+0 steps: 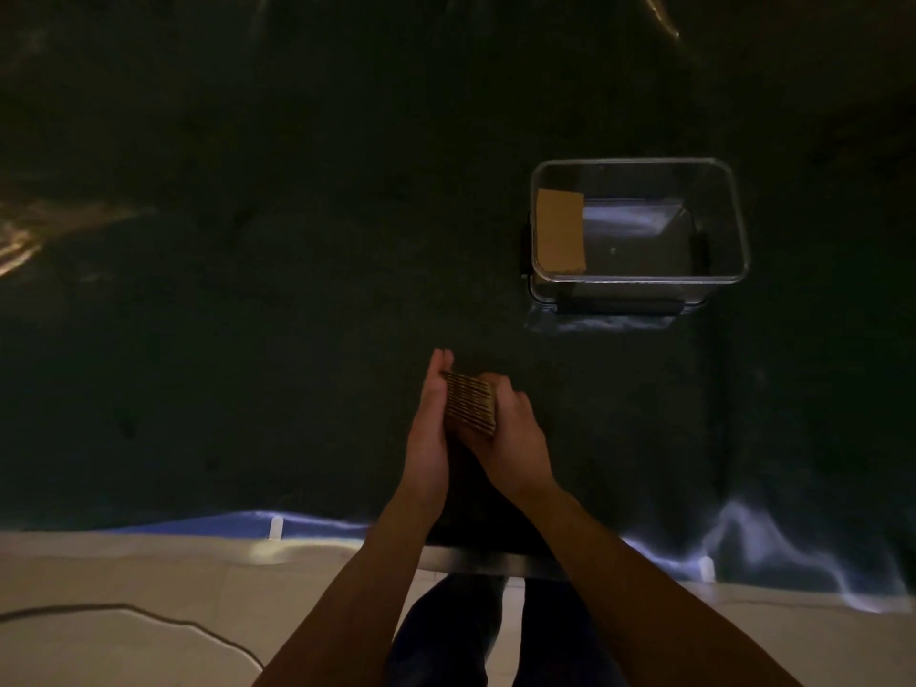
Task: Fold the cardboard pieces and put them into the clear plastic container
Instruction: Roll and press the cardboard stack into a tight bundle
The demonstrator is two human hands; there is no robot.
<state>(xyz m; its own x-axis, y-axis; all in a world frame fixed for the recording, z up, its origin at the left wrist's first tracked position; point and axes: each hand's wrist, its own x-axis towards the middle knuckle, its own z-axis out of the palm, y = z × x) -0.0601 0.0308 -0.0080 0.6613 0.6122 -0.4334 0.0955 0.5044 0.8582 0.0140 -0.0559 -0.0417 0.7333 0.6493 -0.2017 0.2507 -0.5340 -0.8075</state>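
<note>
A stack of folded cardboard (471, 403) with its corrugated edges facing up sits pressed between my two palms above the dark table, near the front middle. My left hand (430, 428) lies flat against its left side, fingers straight. My right hand (513, 428) wraps around its right side. The clear plastic container (714, 277) stands farther back to the right, open at the top. One brown cardboard piece (560, 229) leans against its left inner wall.
A dark shiny sheet (248, 339) covers the table. The container's lid with black clips (617, 306) lies under the container. Light floor tiles and a thin cable (148, 618) show below the table's front edge, along with my legs.
</note>
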